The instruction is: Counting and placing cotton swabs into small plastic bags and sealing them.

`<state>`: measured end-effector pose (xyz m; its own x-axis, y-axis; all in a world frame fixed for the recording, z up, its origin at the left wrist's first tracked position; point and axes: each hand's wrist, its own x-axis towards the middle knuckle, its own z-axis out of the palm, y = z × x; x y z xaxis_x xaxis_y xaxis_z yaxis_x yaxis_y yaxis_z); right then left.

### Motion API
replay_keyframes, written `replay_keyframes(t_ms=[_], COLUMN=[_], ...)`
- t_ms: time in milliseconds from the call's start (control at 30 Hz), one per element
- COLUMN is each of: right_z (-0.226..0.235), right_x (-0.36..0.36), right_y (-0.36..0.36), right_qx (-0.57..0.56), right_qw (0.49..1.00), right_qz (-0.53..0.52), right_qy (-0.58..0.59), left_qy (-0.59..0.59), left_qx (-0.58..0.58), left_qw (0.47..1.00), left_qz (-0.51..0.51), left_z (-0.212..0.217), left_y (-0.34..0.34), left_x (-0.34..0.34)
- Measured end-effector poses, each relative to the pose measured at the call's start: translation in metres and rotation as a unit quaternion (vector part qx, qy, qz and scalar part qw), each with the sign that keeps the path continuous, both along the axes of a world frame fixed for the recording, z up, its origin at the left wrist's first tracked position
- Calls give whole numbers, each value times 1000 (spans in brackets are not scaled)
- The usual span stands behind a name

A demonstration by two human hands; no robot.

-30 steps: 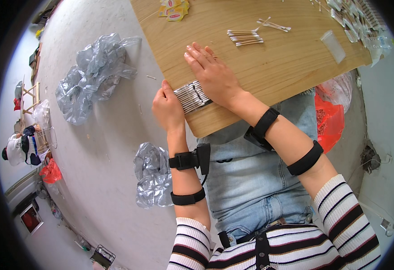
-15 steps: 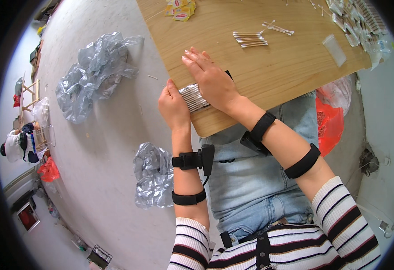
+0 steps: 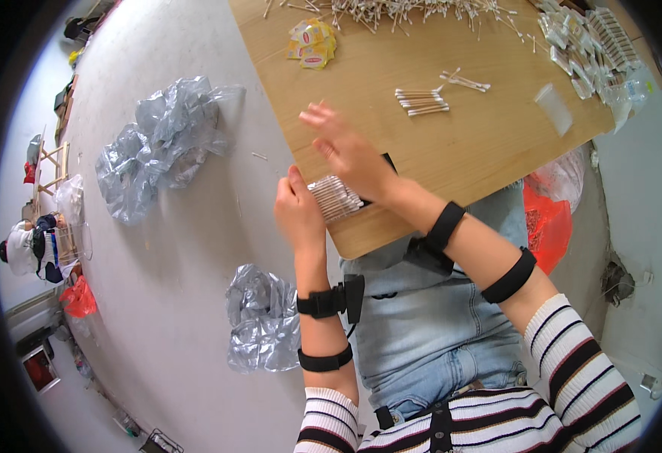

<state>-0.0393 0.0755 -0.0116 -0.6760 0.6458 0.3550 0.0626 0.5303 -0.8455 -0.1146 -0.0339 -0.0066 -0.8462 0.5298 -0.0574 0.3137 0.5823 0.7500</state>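
At the table's near left corner lies a flat row of cotton swabs [image 3: 332,199], seemingly in a clear bag. My left hand [image 3: 299,211] grips its left end at the table edge, thumb on top. My right hand [image 3: 355,157] is above the row's far right side, fingers stretched out and slightly blurred, holding nothing. Part of a flat black object [image 3: 389,161] shows beneath my right hand; most of it is hidden. Farther off on the table are a small stack of loose swabs [image 3: 423,102] and a few crossed swabs [image 3: 465,80].
A big heap of loose swabs [image 3: 414,10] covers the table's far side. Yellow-and-white paper cards [image 3: 312,44] lie at far left. Filled swab packs [image 3: 584,45] pile up at far right, near an empty clear bag [image 3: 554,109]. Crumpled grey plastic [image 3: 161,143] lies on the floor.
My right hand has lifted off the row of swabs, showing more of it. My left hand keeps its hold. The whole view has shifted, bringing the swab heap into sight.
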Motion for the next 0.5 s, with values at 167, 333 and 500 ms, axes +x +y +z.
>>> replay_keyframes(t_ms=[167, 333, 500], right_z=[-3, -4, 12], right_x=[-17, -19, 2], right_y=[81, 88, 30], right_qx=[251, 407, 350], right_qw=[949, 861, 908], right_qz=[-71, -28, 102], right_qy=[-179, -304, -208], left_qy=[-16, 48, -7], left_qx=[74, 146, 141], left_qw=[997, 988, 990], left_qz=[29, 25, 19], left_z=[-2, 1, 7], left_y=[-11, -13, -5], left_x=[5, -1, -15])
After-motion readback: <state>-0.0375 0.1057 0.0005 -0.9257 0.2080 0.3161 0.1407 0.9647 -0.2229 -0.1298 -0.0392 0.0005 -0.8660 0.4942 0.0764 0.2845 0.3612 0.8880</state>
